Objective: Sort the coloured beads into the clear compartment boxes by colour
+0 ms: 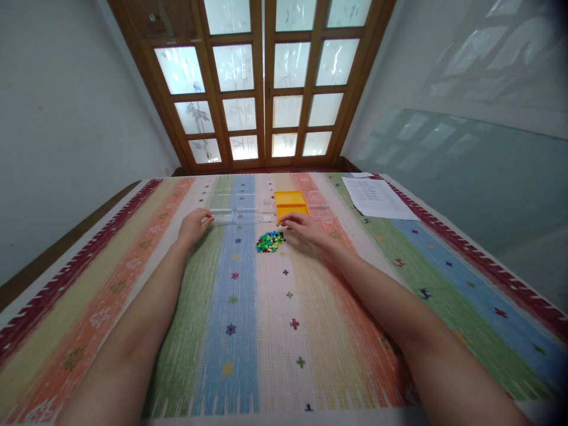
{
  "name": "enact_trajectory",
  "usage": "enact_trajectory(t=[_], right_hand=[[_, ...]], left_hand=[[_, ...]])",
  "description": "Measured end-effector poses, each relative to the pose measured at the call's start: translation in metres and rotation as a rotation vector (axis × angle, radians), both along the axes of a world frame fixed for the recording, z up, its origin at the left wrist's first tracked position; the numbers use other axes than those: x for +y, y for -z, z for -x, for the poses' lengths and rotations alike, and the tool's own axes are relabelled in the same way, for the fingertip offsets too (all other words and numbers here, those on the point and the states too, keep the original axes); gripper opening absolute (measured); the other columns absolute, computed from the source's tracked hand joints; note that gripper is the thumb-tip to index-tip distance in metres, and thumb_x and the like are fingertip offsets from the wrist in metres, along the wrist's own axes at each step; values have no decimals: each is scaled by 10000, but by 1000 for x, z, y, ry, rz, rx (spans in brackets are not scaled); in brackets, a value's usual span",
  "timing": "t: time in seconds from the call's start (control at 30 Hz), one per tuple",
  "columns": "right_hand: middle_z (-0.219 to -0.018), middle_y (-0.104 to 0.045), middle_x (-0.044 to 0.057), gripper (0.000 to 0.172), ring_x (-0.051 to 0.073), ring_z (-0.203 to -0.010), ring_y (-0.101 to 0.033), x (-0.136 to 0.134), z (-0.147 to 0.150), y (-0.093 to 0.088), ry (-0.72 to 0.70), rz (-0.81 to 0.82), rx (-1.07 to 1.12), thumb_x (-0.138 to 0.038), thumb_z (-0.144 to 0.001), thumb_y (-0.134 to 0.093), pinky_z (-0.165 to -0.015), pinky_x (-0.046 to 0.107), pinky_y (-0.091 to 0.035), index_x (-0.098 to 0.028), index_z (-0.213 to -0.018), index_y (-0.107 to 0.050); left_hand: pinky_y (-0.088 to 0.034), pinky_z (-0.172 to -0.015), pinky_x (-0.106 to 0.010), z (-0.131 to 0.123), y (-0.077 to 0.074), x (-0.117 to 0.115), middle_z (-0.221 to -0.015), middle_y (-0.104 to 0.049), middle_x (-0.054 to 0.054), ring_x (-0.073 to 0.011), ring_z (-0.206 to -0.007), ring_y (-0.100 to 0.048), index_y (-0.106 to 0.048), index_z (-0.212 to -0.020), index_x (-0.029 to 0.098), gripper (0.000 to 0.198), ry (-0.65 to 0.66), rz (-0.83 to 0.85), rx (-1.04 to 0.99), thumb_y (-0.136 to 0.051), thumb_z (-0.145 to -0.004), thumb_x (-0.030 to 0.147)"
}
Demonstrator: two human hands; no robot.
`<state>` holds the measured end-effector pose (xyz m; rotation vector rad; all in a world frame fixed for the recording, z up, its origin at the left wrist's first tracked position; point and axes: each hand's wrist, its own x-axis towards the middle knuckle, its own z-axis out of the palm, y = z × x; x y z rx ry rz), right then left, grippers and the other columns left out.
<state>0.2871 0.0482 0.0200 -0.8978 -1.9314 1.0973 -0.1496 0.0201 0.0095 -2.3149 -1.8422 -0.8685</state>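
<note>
My left hand [194, 227] is at the left end of a clear plastic box [222, 216], its fingers closed on the box's edge. The box lies flat, with compartments that look see-through. My right hand [302, 227] is over the front edge of an orange tray [291, 201], which has two sections split by a divider. Its thumb and fingertips are drawn together; anything between them is too small to make out. Just left of and below that hand lies a small heap of mixed little pieces [270, 241], mostly green, with some blue, white, yellow and dark red.
A clear lid-like plastic piece [320, 204] lies at the right side of the orange tray. Printed paper sheets [377, 197] rest at the far right of the table. A striped cloth [275, 331] covers the table, and glazed wooden doors [266, 89] stand behind it.
</note>
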Motion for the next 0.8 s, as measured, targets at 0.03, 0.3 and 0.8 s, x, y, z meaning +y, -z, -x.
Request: enact_trajectory(t=[0.03, 0.3, 0.8], right_hand=[[-1063, -766, 68, 181, 230, -987, -690, -1, 0, 1, 4, 1, -8, -321, -929, -639, -905, 368, -554, -227, -1021, -763], [-991, -773, 61, 162, 230, -934, -688, 0, 2, 15, 69, -81, -51, -271, -928, -604, -869, 362, -538, -218, -963, -754], [-924, -752, 41, 171, 210, -854, -673, 10, 3, 41, 146, -257, -150, -256, -953, -576, -793, 321, -506, -213, -948, -742]], left_hand=[[-511, -976, -394, 0, 3, 0, -1129, -736, -90, -265, -1072, -669, -699, -969, 222, 240, -10, 10, -11, -535, -979, 396], [-545, -975, -363, 4, 20, 6, -1156, -741, -67, -241, -1058, -677, -711, -992, 230, 223, -4, 105, -85, -543, -933, 364], [-492, -1055, -447, -10, 27, 10, -1156, -705, -102, -292, -1135, -630, -717, -1104, 213, 267, -55, -11, -3, -527, -940, 305]])
